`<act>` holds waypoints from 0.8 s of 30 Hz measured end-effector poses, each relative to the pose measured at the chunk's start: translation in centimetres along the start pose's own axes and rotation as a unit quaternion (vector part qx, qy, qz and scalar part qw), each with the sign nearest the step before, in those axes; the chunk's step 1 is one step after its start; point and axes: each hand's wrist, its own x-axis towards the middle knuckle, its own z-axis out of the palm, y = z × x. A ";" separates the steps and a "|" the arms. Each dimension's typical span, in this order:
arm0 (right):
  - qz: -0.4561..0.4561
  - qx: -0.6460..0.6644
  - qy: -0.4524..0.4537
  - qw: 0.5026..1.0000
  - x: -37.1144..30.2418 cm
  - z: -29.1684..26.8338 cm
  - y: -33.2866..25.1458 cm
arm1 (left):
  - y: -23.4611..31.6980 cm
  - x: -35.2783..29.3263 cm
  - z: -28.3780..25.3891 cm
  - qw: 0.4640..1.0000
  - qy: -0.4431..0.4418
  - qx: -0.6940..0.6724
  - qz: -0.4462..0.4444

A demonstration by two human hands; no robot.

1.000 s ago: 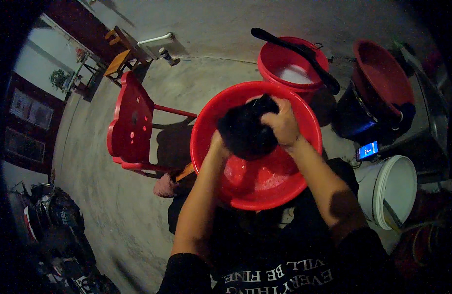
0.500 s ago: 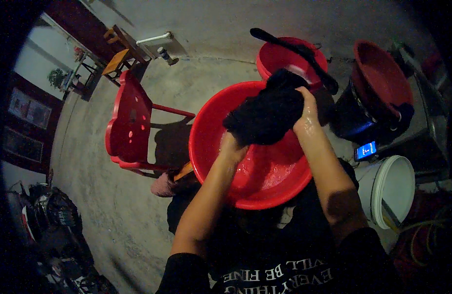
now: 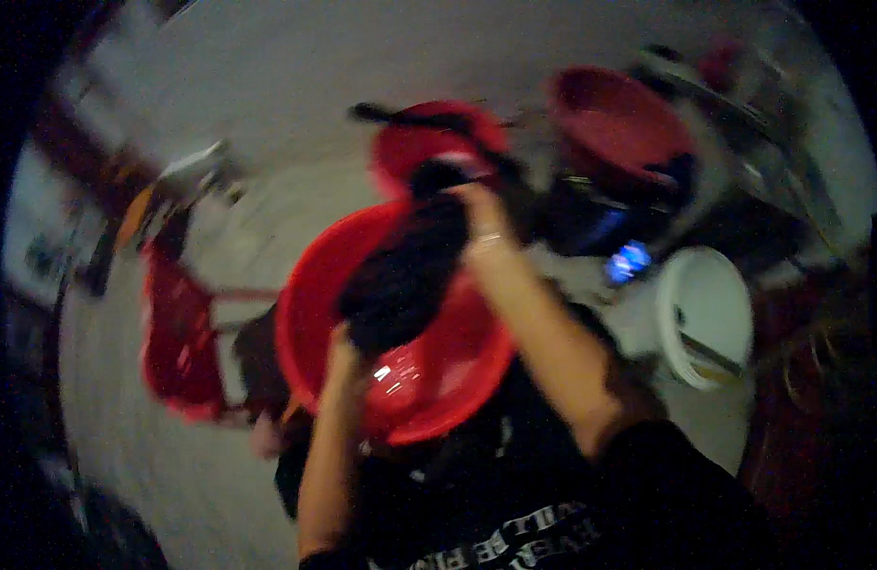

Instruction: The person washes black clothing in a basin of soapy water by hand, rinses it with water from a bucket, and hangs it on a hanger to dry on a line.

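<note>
Black cloth (image 3: 400,275) mid-frame over red basin (image 3: 307,294); long axis lower left to upper right. Left hand (image 3: 347,348) grips lower end, right hand (image 3: 480,220) upper, nearer red bucket (image 3: 397,157).

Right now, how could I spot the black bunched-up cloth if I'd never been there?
Find the big, round, red plastic basin near the picture's middle. Over it, look between the bare left hand and bare right hand for the black bunched-up cloth. Unlike the long black strip lying across the smaller red bucket behind, this one is thick and held in both hands.
</note>
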 end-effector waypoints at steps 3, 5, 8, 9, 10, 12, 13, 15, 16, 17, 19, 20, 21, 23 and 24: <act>0.040 0.070 -0.132 0.988 2.3 0.7 2.2 | 2.3 -2.0 0.8 0.998 0.029 0.054 0.036; 0.062 0.129 -0.140 0.980 2.4 0.7 1.4 | 1.7 -0.8 2.5 0.997 -0.012 0.078 0.028; 0.096 0.030 -0.115 0.988 -1.2 1.4 0.7 | 1.5 1.2 3.6 0.992 -0.034 0.118 0.022; 0.057 -0.042 -0.093 0.993 -3.0 1.6 0.3 | 1.2 1.5 4.6 0.990 -0.047 0.133 0.018; 0.036 -0.093 -0.112 0.989 -3.2 1.6 0.5 | 0.6 1.9 5.6 0.987 -0.059 0.146 0.012; -0.084 -0.242 -0.123 0.959 -3.2 1.6 0.7 | -0.6 2.6 7.7 0.981 -0.088 0.170 0.002; -0.126 -0.304 -0.108 0.938 -2.4 1.4 1.2 | -1.2 3.8 9.5 0.978 -0.109 0.179 0.004; -0.148 -0.336 -0.170 0.914 -2.2 0.6 3.3 | -2.0 4.2 9.3 0.973 -0.115 0.200 -0.007; -0.161 -0.351 -0.202 0.900 -2.3 0.5 4.3 | -2.3 4.2 8.9 0.972 -0.113 0.207 -0.014; -0.141 -0.419 -0.223 0.869 -3.6 0.6 3.8 | -2.3 4.3 8.0 0.971 -0.106 0.213 -0.015; -0.096 -0.549 -0.262 0.788 -6.3 1.7 2.5 | -2.0 4.5 6.2 0.972 -0.086 0.219 -0.023; -0.118 -0.569 -0.252 0.774 -6.7 2.3 3.0 | -1.5 4.5 5.9 0.971 -0.081 0.224 -0.019; -0.135 -0.585 -0.241 0.763 -6.1 2.9 3.1 | -0.9 4.6 5.7 0.970 -0.077 0.230 -0.016; -0.235 -0.555 -0.186 0.776 -3.7 2.3 5.4 | -1.4 5.8 5.6 0.969 -0.085 0.231 -0.020; -0.316 -0.545 -0.215 0.746 -0.7 1.6 6.0 | -1.7 6.1 5.6 0.964 -0.100 0.245 -0.018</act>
